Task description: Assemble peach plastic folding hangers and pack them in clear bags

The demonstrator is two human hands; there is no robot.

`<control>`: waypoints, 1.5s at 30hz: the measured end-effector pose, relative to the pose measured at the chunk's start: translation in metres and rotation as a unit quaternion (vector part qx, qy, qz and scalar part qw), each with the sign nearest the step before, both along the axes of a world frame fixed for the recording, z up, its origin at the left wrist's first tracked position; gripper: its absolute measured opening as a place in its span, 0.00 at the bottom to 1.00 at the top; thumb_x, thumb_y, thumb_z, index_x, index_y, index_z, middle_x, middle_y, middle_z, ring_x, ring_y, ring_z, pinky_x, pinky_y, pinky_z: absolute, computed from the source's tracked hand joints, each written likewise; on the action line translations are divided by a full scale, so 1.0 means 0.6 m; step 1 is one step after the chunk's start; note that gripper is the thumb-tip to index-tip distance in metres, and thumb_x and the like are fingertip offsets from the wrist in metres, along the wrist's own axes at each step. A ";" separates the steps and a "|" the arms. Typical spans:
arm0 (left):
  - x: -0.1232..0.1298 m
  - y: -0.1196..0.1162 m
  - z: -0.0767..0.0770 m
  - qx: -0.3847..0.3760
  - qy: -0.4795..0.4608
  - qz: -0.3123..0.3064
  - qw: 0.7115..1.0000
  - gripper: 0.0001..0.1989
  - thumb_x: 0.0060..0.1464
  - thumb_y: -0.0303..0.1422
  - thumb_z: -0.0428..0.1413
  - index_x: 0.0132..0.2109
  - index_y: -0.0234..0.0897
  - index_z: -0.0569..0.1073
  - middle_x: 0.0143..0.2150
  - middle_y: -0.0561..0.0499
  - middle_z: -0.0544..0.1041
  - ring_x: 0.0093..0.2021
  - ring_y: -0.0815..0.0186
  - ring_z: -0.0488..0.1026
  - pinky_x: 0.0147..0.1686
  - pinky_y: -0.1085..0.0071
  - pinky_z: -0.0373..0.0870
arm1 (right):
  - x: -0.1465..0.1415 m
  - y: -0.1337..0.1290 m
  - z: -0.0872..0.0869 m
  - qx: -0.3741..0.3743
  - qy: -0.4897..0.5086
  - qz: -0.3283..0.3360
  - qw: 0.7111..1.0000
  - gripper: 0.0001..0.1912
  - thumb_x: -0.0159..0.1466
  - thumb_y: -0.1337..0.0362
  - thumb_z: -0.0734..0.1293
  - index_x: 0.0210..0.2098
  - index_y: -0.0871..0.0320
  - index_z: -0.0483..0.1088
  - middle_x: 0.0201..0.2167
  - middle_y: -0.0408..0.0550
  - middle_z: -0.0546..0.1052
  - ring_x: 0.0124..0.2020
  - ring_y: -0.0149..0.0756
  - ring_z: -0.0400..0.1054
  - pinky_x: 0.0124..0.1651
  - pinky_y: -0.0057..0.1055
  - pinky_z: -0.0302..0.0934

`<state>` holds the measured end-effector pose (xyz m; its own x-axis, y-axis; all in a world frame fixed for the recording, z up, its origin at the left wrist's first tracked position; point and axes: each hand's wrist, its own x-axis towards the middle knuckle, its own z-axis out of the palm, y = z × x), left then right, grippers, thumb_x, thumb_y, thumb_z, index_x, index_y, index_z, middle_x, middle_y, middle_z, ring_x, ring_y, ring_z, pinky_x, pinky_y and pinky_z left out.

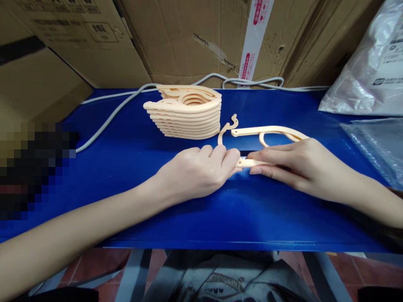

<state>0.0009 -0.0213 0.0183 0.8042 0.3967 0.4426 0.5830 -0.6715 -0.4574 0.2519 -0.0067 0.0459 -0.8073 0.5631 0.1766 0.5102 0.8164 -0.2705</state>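
Both hands hold one peach plastic hanger above the blue table, its arms stretching to the right and a small hook standing up near the middle. My left hand is closed round the hanger's joint area, fingers curled over it. My right hand pinches the hanger's arm between thumb and fingers, close to my left hand. The part inside my left fist is hidden. Behind my left hand sits a neat stack of several folded peach hangers.
Brown cardboard boxes stand behind the blue table. A white cable runs along the back and left. Clear plastic bags lie at the right. A blurred dark object is at the far left.
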 end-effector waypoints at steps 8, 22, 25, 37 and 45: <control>-0.001 0.006 -0.006 0.032 -0.007 -0.024 0.999 0.19 0.73 0.33 0.44 0.32 0.37 0.70 0.22 0.53 0.69 0.21 0.66 0.67 0.19 0.67 0.54 | 0.001 0.008 -0.004 -0.031 -0.013 0.004 0.999 0.18 0.77 0.57 0.59 0.52 0.57 0.79 0.41 0.45 0.85 0.35 0.34 0.76 0.40 0.30 0.61; -0.001 0.014 -0.017 -0.013 -0.054 -0.070 0.996 0.15 0.72 0.36 0.48 0.34 0.38 0.69 0.23 0.56 0.72 0.21 0.67 0.72 0.21 0.67 0.57 | 0.009 0.015 -0.015 0.025 -0.038 0.017 0.999 0.19 0.77 0.54 0.58 0.49 0.54 0.79 0.37 0.45 0.84 0.34 0.35 0.76 0.35 0.31 0.58; -0.001 0.014 -0.018 -0.018 -0.062 -0.064 0.996 0.16 0.72 0.34 0.47 0.33 0.38 0.69 0.23 0.55 0.72 0.21 0.67 0.72 0.20 0.67 0.57 | 0.015 0.022 -0.016 0.067 -0.031 0.009 0.997 0.20 0.76 0.52 0.59 0.46 0.57 0.79 0.36 0.47 0.83 0.33 0.36 0.76 0.34 0.31 0.58; -0.004 0.018 -0.023 -0.018 -0.099 0.023 0.995 0.14 0.71 0.35 0.51 0.36 0.35 0.74 0.24 0.53 0.77 0.21 0.66 0.75 0.18 0.68 0.52 | 0.026 0.039 0.007 0.190 0.034 -0.176 0.965 0.18 0.74 0.54 0.62 0.34 0.55 0.77 0.52 0.59 0.77 0.51 0.51 0.69 0.53 0.47 0.61; -0.003 0.017 -0.023 -0.039 -0.124 0.003 0.992 0.13 0.70 0.34 0.50 0.37 0.35 0.74 0.27 0.53 0.78 0.26 0.67 0.76 0.21 0.68 0.56 | 0.033 0.056 -0.013 0.155 -0.041 -0.125 0.979 0.22 0.75 0.53 0.57 0.41 0.54 0.81 0.48 0.55 0.80 0.46 0.50 0.70 0.46 0.47 0.58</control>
<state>-0.0006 -0.0114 0.0045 0.6729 0.4414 0.5936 0.6744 -0.6958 -0.2470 0.2716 0.0271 0.0380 -0.6695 0.6747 0.3107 0.7144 0.6994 0.0207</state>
